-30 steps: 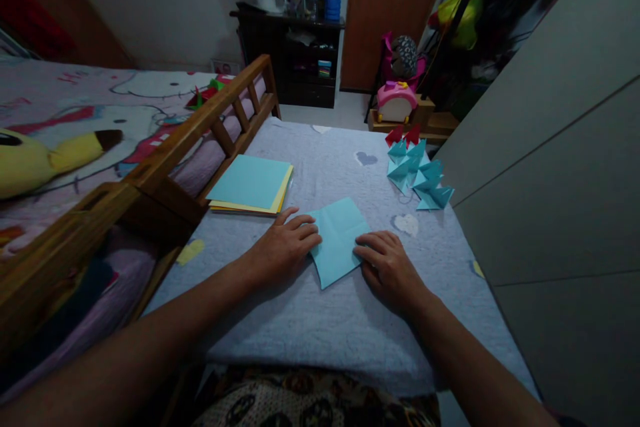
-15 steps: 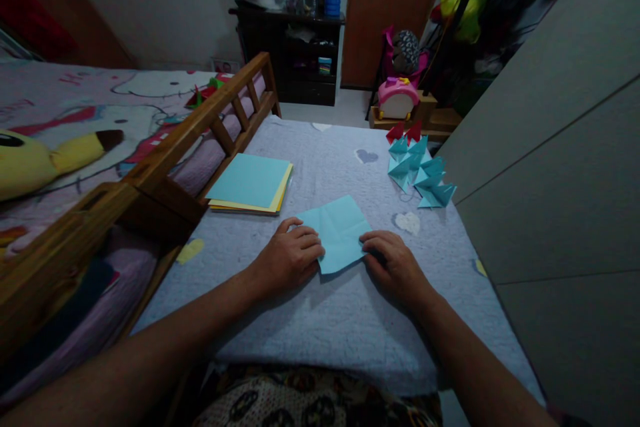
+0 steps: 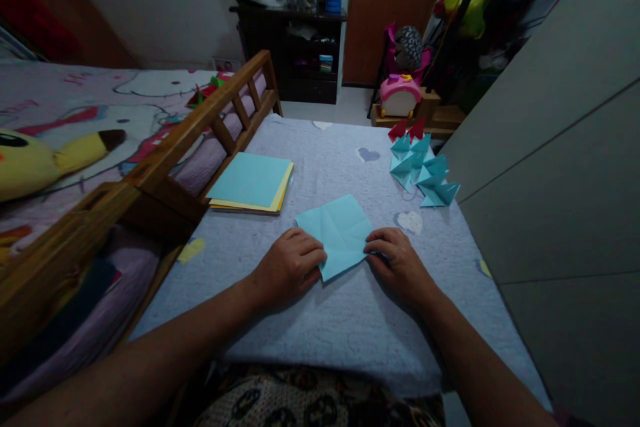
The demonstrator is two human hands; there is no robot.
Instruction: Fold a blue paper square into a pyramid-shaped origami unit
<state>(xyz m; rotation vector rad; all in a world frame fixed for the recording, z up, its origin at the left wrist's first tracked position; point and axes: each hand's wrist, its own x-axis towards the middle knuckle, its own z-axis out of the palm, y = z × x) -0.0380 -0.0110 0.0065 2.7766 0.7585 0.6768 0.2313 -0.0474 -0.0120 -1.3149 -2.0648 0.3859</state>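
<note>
A light blue paper sheet (image 3: 337,230) with crease lines lies in front of me on the grey bedsheet (image 3: 330,320). My left hand (image 3: 290,265) has curled fingers pinching the sheet's left near corner. On the right near edge of the same sheet, my right hand (image 3: 397,263) grips with bent fingers. The near corner of the paper is slightly raised between the two hands.
A stack of coloured paper (image 3: 251,183) with a blue top sheet lies to the left by the wooden bed rail (image 3: 200,127). Several folded blue and red paper pieces (image 3: 420,163) sit at the right, by the grey wardrobe (image 3: 550,147). A yellow plush toy (image 3: 45,157) lies at far left.
Both hands have drawn back toward me along the blue sheet and closed on its near corners; the paper has shifted and its near part has lifted a little.
</note>
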